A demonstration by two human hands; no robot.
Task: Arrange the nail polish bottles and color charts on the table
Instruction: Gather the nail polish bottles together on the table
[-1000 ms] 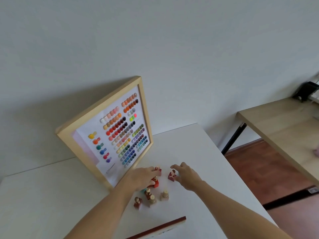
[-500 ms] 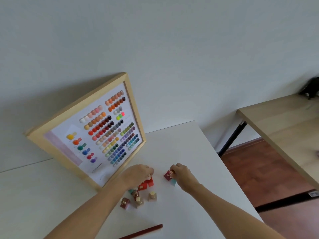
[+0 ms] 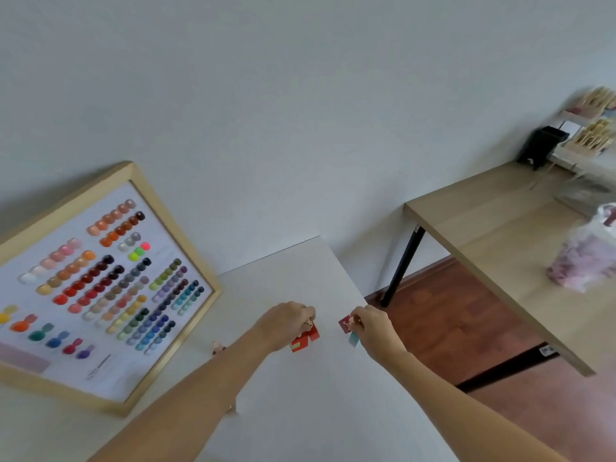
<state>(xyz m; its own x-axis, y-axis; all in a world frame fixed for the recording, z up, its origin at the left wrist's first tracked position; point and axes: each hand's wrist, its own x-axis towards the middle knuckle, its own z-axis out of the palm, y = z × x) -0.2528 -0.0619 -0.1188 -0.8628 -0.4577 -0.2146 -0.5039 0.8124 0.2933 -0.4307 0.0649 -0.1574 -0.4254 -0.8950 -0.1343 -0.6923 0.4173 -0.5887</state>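
Note:
A wood-framed color chart [image 3: 100, 288] with rows of colored dots leans against the wall at the left of the white table [image 3: 300, 411]. My left hand [image 3: 286, 325] is closed on red nail polish bottles [image 3: 305, 338] with pale caps, held just above the table. My right hand [image 3: 373, 328] grips a dark red bottle [image 3: 345, 323] and a light blue bottle [image 3: 354, 340] near the table's right edge. Another small bottle [image 3: 218, 347] peeks out beside my left forearm, mostly hidden.
A wooden table [image 3: 500, 248] with black legs stands to the right, across a gap of brown floor. On it sit a plastic bag [image 3: 586, 258], a black object [image 3: 540, 146] and racks of items at the far corner.
The view has swung right, so the chart sits further left. Both hands have lifted their bottles up and toward the table's right side; the remaining bottles are now hidden under my left arm.

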